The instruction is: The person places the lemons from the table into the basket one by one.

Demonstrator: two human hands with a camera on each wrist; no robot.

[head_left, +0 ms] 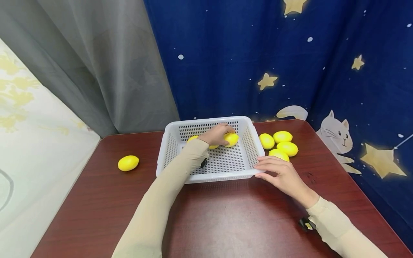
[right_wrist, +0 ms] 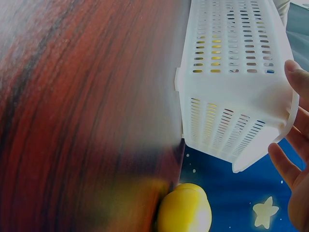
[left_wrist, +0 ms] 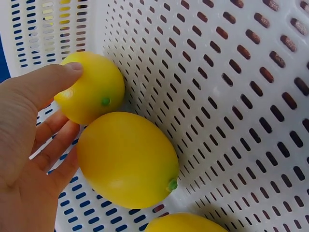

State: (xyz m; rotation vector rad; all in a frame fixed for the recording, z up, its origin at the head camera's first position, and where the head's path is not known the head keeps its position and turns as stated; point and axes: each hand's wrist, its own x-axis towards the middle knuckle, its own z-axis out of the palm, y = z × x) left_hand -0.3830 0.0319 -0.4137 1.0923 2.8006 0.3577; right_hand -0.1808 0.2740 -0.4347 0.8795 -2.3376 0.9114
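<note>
In the head view a white plastic basket [head_left: 222,176] with slotted walls stands on the table. My left hand [head_left: 215,136] reaches inside it and grips a yellow lemon [head_left: 231,139], thumb on one side and fingers curled on the other. The left wrist view has a second lemon [left_wrist: 128,159] right beside the gripped one, close to the slotted wall, and part of a third lemon [left_wrist: 186,223] at the bottom edge. At the basket's near right corner, my right hand [head_left: 280,173] holds the rim; its thumb and fingers lie around the rim in the right wrist view.
Several lemons [head_left: 288,148] lie in a cluster on the table just right of the basket. One lone lemon [head_left: 128,163] lies to the left. The dark red table [head_left: 226,215] backs onto a grey curtain [head_left: 129,71] and a blue starry curtain [head_left: 226,71].
</note>
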